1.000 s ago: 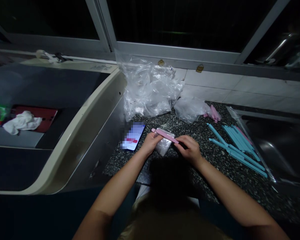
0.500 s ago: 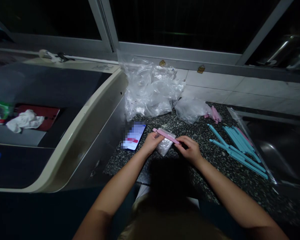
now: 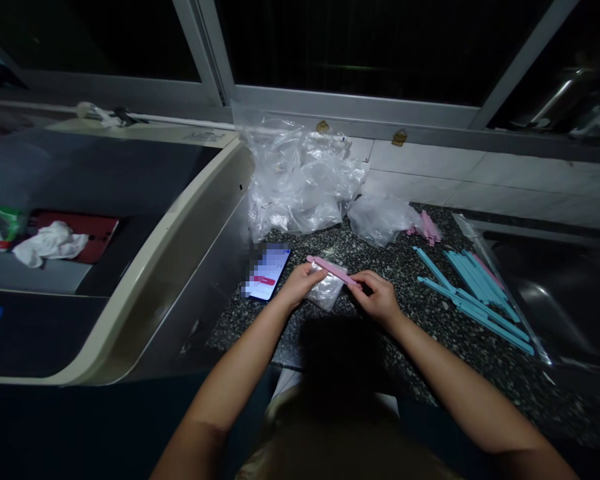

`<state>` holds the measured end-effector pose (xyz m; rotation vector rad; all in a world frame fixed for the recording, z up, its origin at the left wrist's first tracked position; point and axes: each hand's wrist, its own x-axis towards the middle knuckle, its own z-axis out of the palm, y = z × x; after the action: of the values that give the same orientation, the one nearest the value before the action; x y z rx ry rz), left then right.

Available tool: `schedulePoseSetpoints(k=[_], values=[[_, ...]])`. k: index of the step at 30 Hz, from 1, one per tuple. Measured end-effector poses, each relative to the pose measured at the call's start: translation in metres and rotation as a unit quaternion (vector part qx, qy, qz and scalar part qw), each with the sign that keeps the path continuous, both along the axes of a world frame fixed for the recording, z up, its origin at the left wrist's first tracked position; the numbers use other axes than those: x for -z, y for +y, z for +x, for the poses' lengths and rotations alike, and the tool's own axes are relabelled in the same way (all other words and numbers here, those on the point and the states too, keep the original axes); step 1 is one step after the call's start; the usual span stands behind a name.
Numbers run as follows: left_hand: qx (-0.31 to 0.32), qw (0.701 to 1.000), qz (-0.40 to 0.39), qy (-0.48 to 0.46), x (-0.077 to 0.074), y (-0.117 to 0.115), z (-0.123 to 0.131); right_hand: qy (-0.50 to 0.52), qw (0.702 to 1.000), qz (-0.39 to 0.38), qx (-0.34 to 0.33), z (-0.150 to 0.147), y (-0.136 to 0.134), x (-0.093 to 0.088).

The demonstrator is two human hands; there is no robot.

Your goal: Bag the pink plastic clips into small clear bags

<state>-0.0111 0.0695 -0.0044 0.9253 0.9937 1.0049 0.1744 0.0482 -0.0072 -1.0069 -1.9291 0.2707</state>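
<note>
A pink strip (image 3: pixel 334 269) is held slantwise between my two hands above the dark speckled counter. My left hand (image 3: pixel 303 283) pinches it near its left end, and my right hand (image 3: pixel 377 295) grips the right end between thumb and fingers. Beneath the strip lies a small clear plastic packet (image 3: pixel 326 293). Several light blue strips (image 3: pixel 473 287) are spread on the counter to the right, with a pink one beside them. More pink strips (image 3: pixel 430 228) stick out of a clear bag (image 3: pixel 383 217) behind my right hand.
A lit phone (image 3: pixel 269 273) lies left of my left hand. Crumpled clear plastic bags (image 3: pixel 300 180) are heaped at the back by the wall. A metal sink (image 3: pixel 555 287) is at the right, and a large beige-edged machine (image 3: pixel 180 213) stands at the left.
The pink strip has tilted slightly between my hands, which have barely moved. The view has shifted a little.
</note>
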Motion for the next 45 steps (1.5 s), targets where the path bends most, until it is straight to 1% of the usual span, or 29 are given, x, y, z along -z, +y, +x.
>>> schedulePoseSetpoints(k=[9,17,21,26,32,39,40,42,45], values=[[0.016,1.000,0.017,-0.016,0.000,0.000,-0.002,0.004,1.000,0.006,0.015,0.001,0.002,0.003],[0.004,0.999,0.034,0.018,0.003,0.004,-0.005,-0.013,1.000,0.010,0.006,0.001,0.003,0.005],[0.002,0.999,0.036,0.036,0.001,0.003,-0.005,-0.029,1.000,0.001,0.003,0.001,0.003,0.007],[0.010,0.999,0.024,0.043,0.001,0.003,-0.004,-0.031,1.000,-0.001,0.004,0.001,0.003,0.010],[0.024,0.999,0.004,0.024,0.005,0.005,-0.005,-0.032,0.999,-0.014,0.003,0.000,0.003,0.010],[0.036,0.999,0.017,0.003,0.004,0.004,-0.005,-0.030,1.000,-0.006,0.005,0.000,0.002,0.009],[0.029,0.999,0.021,0.012,0.003,0.003,-0.004,-0.030,1.000,-0.006,0.004,0.000,0.002,0.010],[-0.005,0.998,0.046,0.049,0.001,0.003,-0.004,-0.029,0.999,-0.012,0.002,-0.003,0.003,0.011],[-0.086,0.982,0.113,0.124,0.000,0.004,-0.008,-0.019,0.999,-0.033,-0.001,-0.012,0.009,0.011]])
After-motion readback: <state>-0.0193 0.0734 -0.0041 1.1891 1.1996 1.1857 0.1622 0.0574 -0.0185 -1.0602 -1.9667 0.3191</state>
